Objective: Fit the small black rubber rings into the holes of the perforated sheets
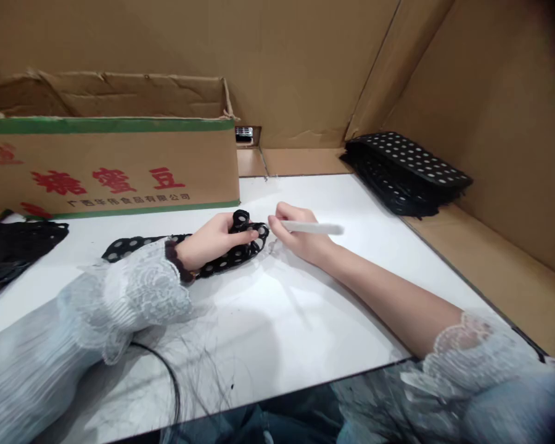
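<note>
While my left hand (213,239) pinched the dotted cloth (222,264) near its end, a small loop stood up between thumb and fingers, and the rest lay on the table (277,314) in front of the box (143,160), its tail running back behind my wrist. My right hand (303,233) had the white stick (317,228) in a closed grip between thumb and fingers, one end near the cloth's bunched edge; whether they touched, I could not tell.

The likeliest trouble, I judged, was slipping — the cloth looked thin and soft, so a loose pinch could let the loop collapse or the folds shift. Pushing the stick too hard could snag the fabric or jab my left fingers, so close were they. My lace cuff (152,287) lay over part of the cloth, and any tug of that arm could drag it askew. Loose hair (174,385) hung over the near side of the table — if I leaned in, strands might catch in the folds.
</note>
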### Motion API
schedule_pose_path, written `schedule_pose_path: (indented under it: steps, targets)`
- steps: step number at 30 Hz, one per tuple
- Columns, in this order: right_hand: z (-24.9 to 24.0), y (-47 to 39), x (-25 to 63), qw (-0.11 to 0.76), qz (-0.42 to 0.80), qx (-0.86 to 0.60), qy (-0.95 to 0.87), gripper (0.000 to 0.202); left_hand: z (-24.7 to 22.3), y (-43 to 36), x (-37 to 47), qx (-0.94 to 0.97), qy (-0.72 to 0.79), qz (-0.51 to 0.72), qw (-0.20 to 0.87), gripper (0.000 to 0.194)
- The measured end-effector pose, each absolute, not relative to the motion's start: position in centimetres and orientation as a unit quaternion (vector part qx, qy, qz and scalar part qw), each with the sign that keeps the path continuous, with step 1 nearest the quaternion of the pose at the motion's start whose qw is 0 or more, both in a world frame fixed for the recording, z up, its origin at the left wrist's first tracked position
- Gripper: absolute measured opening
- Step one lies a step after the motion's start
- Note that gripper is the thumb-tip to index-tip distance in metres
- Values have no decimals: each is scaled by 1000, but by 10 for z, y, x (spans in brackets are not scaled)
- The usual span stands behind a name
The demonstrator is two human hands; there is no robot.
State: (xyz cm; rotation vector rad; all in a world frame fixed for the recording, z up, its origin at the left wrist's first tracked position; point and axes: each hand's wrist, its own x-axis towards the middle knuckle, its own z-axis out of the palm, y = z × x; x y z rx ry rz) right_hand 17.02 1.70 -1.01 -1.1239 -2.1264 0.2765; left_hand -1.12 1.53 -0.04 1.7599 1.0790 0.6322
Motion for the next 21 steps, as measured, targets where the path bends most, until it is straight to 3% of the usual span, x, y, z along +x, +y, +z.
schedule_pose_path:
  steps: [5, 10, 14, 18, 21]
  targets:
    - [-4, 30, 190, 428, 53, -500, -751, 18, -9, 15, -12, 755, 454, 321, 348, 43]
    - [-6, 44, 205, 241, -92, -519, -815, 13, -12, 11, -11, 784, 426, 330, 310, 35]
    - [-11, 46, 205, 126, -129, -528, -830, 11, -10, 10, -12, 796, 418, 341, 273, 21]
    - [-12, 43, 201, 102, -105, -514, -845, 30, -9, 11, -13, 803, 411, 351, 252, 16]
    - [-8, 41, 198, 156, -91, -518, -836, 37, -10, 10, -13, 790, 415, 377, 246, 14]
